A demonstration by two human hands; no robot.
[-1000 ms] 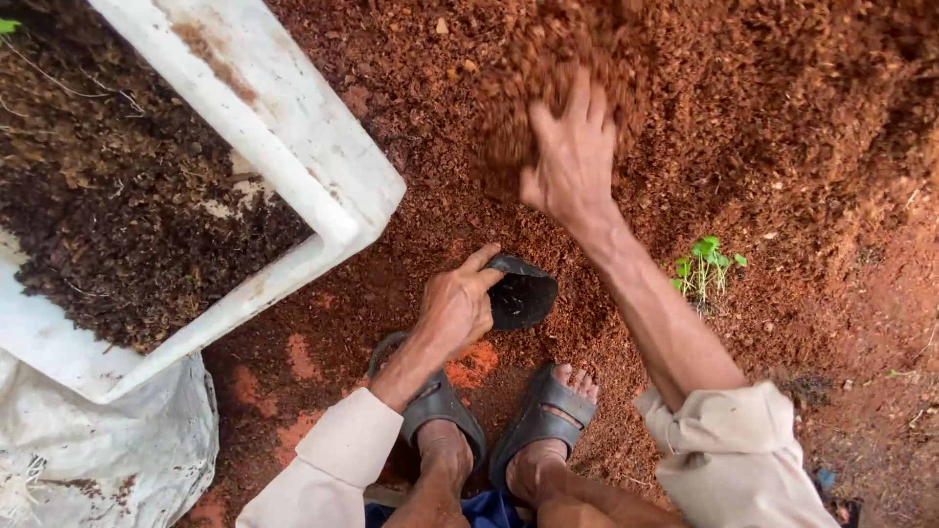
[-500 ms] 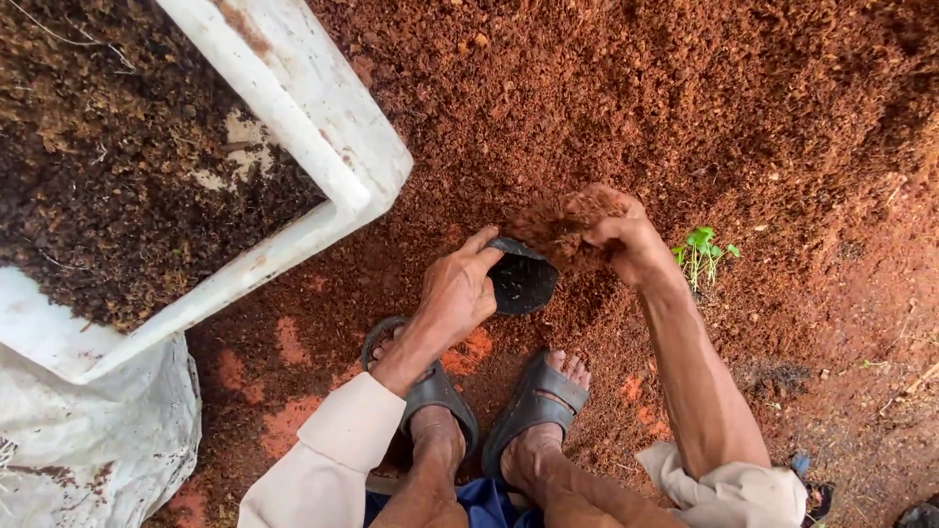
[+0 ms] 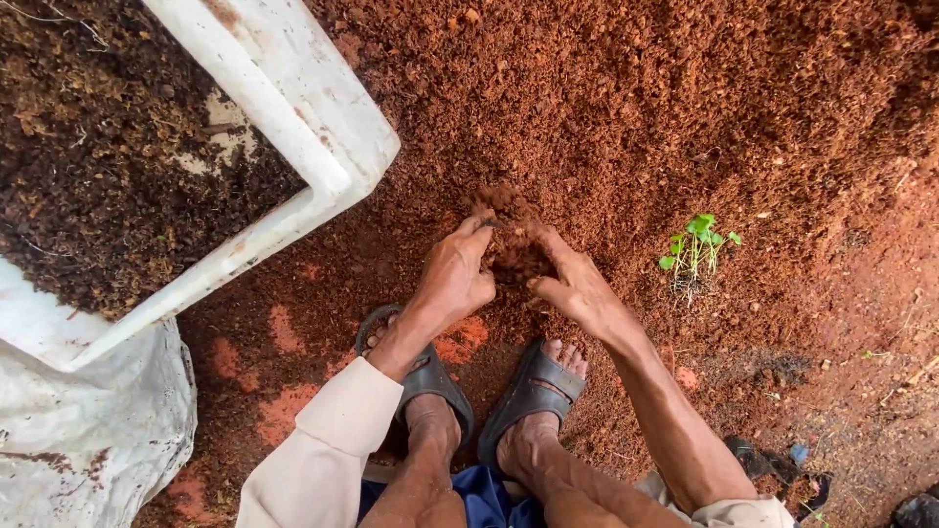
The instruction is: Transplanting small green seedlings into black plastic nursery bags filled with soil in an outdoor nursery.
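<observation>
My left hand (image 3: 455, 279) and my right hand (image 3: 577, 288) cup a heap of loose reddish-brown soil (image 3: 509, 240) between them, just in front of my feet. My left hand's fingers curl around the heap's left side, where it held a small black pot a moment ago. The pot is now hidden under the soil. My right hand presses against the heap's right side with bent fingers. Red-brown soil (image 3: 626, 108) covers the ground all around.
A small green seedling (image 3: 696, 244) stands in the soil right of my right hand. A white box (image 3: 323, 147) filled with dark compost (image 3: 117, 166) sits at the upper left, above a white sack (image 3: 88, 430). My feet wear dark sandals (image 3: 533, 386).
My right hand came back from the far soil with a handful and brought it down to the pot. Both hands now close around the heap, and the black pot is covered.
</observation>
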